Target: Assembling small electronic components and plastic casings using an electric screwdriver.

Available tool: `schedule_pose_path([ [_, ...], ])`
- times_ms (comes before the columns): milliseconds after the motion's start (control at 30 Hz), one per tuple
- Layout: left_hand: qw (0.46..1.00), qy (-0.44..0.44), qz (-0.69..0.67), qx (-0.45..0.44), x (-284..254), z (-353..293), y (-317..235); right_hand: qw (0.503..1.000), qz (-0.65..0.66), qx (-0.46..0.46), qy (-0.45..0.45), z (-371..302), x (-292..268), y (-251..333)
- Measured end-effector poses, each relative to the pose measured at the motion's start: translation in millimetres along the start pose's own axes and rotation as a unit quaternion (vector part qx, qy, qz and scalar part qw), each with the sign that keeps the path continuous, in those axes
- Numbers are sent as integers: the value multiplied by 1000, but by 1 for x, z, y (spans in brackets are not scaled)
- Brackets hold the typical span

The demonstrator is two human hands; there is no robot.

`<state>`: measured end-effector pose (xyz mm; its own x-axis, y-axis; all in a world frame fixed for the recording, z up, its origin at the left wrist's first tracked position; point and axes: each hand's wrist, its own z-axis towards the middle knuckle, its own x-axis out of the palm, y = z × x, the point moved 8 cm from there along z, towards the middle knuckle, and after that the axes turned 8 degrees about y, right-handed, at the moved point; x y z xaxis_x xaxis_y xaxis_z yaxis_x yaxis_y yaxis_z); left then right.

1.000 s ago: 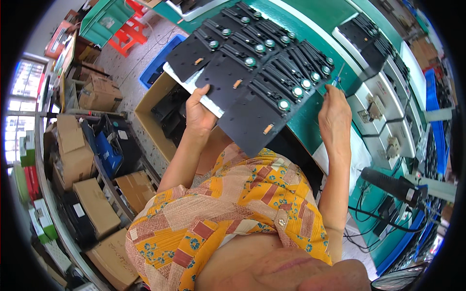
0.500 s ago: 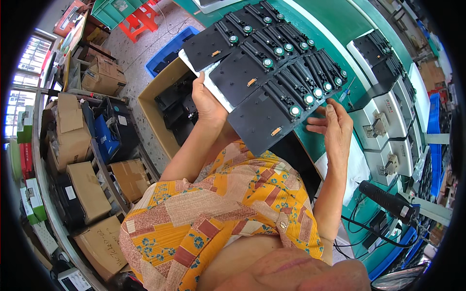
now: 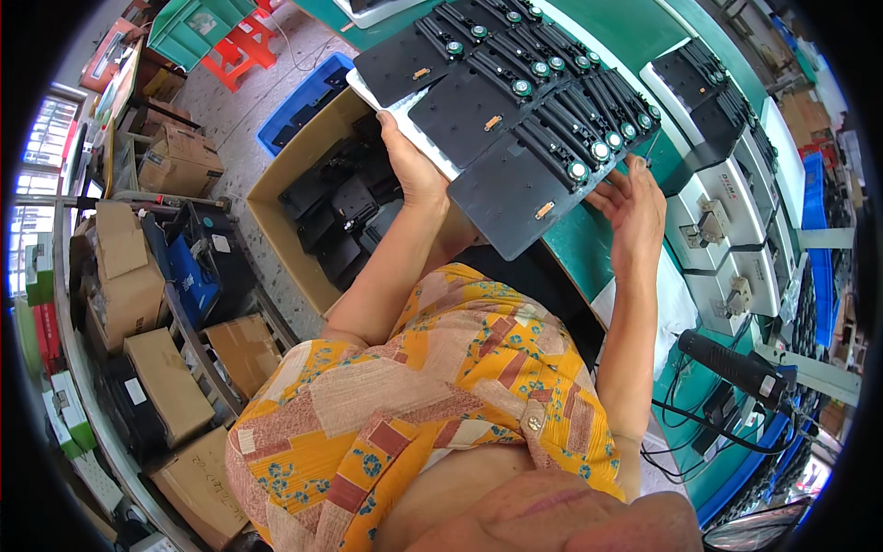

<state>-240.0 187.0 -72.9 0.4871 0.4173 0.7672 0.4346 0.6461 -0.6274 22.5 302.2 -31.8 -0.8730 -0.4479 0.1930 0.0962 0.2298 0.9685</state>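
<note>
A white board or tray [image 3: 445, 166] lies tilted in front of me, bearing overlapping rows of black plastic panels [image 3: 509, 207]. Each panel has a ribbed strip, a round silver-and-green part and a small orange connector. My left hand [image 3: 416, 170] grips the tray's left edge, thumb on top and its other fingers hidden beneath. At the opposite edge, beside the round parts, my right hand [image 3: 631, 207] has its fingers bent around the tray's rim. Their tips are partly hidden under the panels.
Below my left arm stands a cardboard box [image 3: 260, 212] of black parts, with a blue crate [image 3: 285, 118] behind. On the green table [image 3: 581, 253] at right are white machine housings [image 3: 694, 219], another panel stack [image 3: 708, 115] and a black cylindrical tool [image 3: 731, 363]. Shelved cartons [image 3: 170, 386] line the left.
The loaded tray has shifted slightly right and away from me, carried by both hands. My right hand's fingers, spread apart before, have closed in on the tray's edge.
</note>
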Motion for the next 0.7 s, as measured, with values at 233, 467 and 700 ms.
schedule_pose_path([
  [233, 984, -30, 155, -81, -13, 12, 24, 1000, 8, 5, -23, 26, -10, 6],
  [467, 802, 93, 569, 156, -2, -39, -22, 997, 51, -3, -49, 24, -17, 6],
  [700, 711, 206, 640, 206, 6, -43, -14, 997, 55, 16, -58, 28, -18, 7],
])
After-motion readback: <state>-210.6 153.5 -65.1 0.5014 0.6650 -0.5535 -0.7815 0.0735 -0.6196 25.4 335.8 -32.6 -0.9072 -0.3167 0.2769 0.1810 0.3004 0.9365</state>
